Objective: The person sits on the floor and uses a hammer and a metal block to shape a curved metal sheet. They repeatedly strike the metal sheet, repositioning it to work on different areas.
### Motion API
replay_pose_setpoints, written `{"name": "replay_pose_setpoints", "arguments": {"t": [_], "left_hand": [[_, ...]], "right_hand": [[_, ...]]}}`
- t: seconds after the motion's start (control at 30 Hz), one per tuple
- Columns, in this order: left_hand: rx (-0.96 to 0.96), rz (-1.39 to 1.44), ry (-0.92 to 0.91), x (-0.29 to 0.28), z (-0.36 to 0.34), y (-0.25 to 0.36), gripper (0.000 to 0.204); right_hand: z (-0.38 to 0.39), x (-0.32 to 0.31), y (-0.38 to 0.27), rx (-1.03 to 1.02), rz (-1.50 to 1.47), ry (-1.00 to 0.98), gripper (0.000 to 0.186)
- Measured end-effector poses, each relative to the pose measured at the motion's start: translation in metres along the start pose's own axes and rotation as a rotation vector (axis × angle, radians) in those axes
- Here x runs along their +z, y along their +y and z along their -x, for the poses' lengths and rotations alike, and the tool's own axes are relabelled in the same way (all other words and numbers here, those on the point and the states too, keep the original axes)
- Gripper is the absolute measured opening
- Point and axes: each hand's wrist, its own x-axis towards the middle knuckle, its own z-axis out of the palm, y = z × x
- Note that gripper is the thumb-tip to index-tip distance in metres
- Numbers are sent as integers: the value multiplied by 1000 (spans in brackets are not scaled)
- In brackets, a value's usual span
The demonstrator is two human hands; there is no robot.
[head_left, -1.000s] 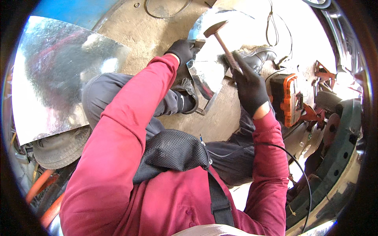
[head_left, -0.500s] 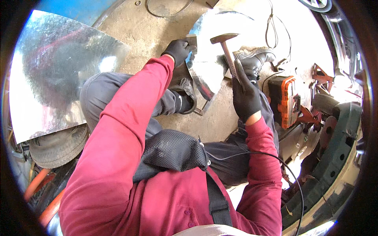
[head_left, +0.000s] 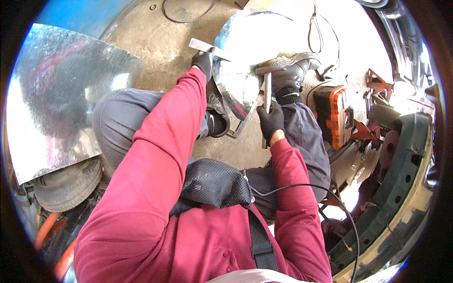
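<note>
My left hand point(head_left: 203, 63), in a black glove, is closed around a flat metal bar point(head_left: 200, 45). The bar lies across the left edge of a shiny, curved piece of sheet metal point(head_left: 234, 81) on the floor between my feet. In my black-gloved right hand point(head_left: 272, 120) is a hammer point(head_left: 268, 89), gripped by its handle. Its head is over the sheet's right side, in front of my dark shoe point(head_left: 289, 70); I cannot tell whether it touches the metal. Glare washes out the far part of the sheet.
A large shiny metal sheet point(head_left: 61, 101) leans at the left over a tyre point(head_left: 71, 186). To the right stand a black and orange toolbox point(head_left: 336, 115), a red metal stand point(head_left: 377, 82) and a dark curved vehicle part point(head_left: 401, 165). Cables point(head_left: 315, 28) lie on the floor ahead.
My right hand has come down and leftward, bringing the hammer lower and its handle more upright. The bar in my left hand has turned and now shows its flat length. The view has shifted slightly.
</note>
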Motion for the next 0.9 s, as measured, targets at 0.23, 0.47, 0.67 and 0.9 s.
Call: {"name": "replay_pose_setpoints", "arguments": {"t": [0.23,0.47,0.67,0.9], "left_hand": [[-309,364,-91,2,-4,-3,26],[-256,92,-173,1,-21,12,26],[-327,144,-121,-14,-30,-18,19],[-400,214,-275,-42,-29,-33,24]], "right_hand": [[-14,66,8,282,-432,-48,19],[-22,50,-58,348,-785,-79,9],[-12,87,-7,284,-573,-17,15],[-5,96,16,316,-498,-96,18]]}}
